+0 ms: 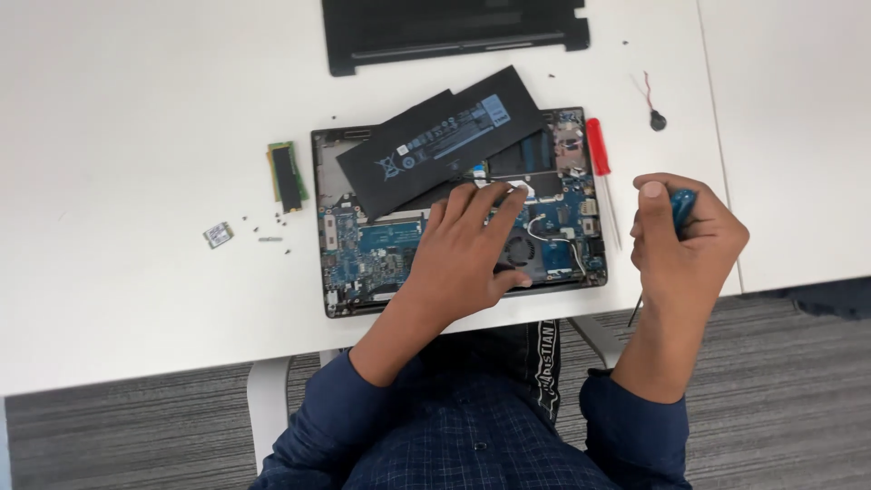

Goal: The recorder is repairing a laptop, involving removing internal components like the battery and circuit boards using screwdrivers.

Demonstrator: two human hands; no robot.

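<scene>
Matt black plastic battery (445, 136), smooth white table (136, 136), glossy red plastic screwdriver handle (596, 145).

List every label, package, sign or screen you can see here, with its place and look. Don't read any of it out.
Label on the battery: white print and a pale blue-white rectangle on the flat black pack lying tilted across the open laptop.
Small card: left of the laptop on the white table, squarish, with a pale sticker.
Lanyard strap: below the table edge, black with white lettering.
No screens, signs or packages.
</scene>
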